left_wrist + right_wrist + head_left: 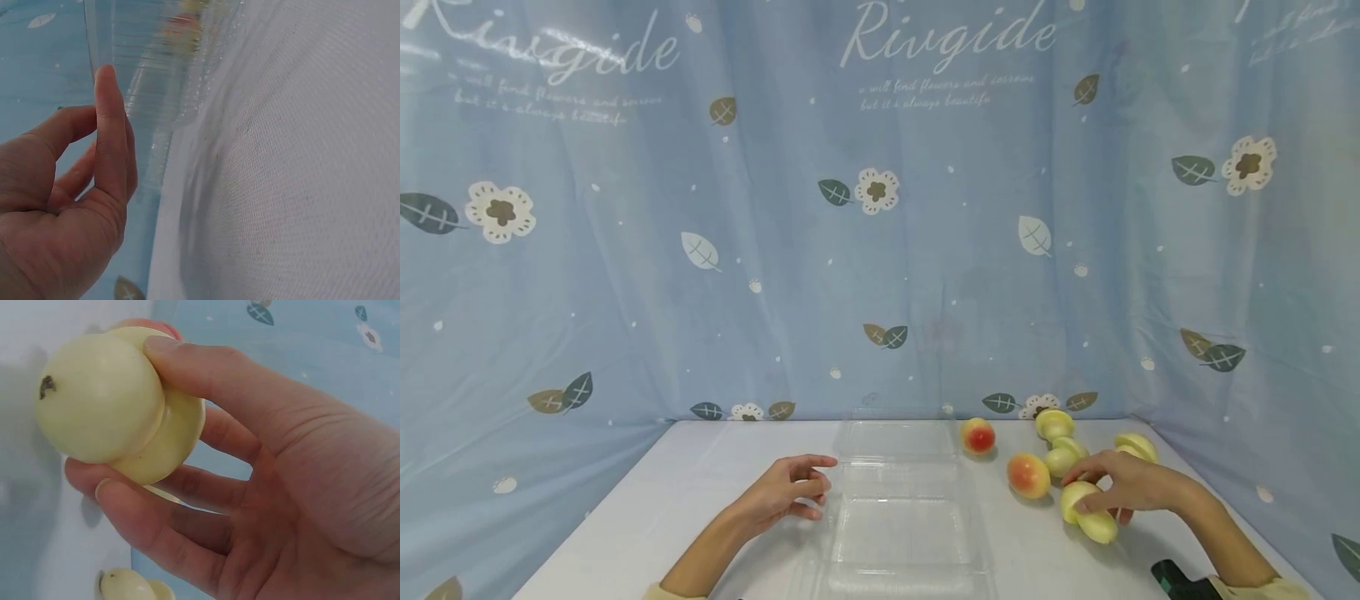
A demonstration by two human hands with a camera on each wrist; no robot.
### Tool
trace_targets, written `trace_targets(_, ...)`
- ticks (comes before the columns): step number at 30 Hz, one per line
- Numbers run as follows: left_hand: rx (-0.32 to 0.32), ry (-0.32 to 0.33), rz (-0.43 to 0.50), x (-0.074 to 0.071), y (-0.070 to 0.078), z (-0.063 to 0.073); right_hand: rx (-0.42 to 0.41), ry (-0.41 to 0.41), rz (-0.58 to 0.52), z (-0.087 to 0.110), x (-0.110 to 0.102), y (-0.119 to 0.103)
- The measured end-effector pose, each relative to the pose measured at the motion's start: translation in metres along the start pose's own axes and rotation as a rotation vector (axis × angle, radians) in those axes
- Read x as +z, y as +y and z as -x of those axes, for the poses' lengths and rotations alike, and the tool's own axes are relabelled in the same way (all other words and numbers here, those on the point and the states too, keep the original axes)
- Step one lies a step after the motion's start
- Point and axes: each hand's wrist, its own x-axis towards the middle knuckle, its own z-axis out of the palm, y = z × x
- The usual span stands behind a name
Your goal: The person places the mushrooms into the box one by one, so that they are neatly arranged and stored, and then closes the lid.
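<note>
**Right hand (1129,485) pinches a pale yellow fruit (1099,527)**

The fruit is on the right side, over the white counter (700,471); I can't tell if it touches down. It has two round bumps and a thin middle. It looks smooth, so it may be slippery, and it is probably light and firm. The thin middle seems the best place to hold. The right thumb and fingers are clamped around it. The left hand (786,493) has its fingers loosely apart, holding nothing, beside the clear box (898,533), which looks thin and easy to bend.
</note>
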Motion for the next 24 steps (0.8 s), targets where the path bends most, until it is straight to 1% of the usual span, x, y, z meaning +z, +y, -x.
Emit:
trace_targets(4, -0.003, 0.0, 0.003, 0.0, 0.0, 0.0, -0.03, 0.026, 0.012, -0.001, -0.001, 0.0)
trace_targets(12, 0.016, -0.008, 0.0, -0.001, -0.001, -0.001, -0.012, 0.088, 0.036, -0.001, -0.003, -0.007)
trace_targets(16, 0.015, -0.009, 0.002, -0.001, -0.002, -0.002, -0.018, 0.107, 0.025, -0.001, -0.003, -0.011)
trace_targets(24, 0.013, -0.029, 0.013, -0.002, -0.001, -0.001, 0.001, 0.132, -0.015, -0.002, -0.003, -0.015)
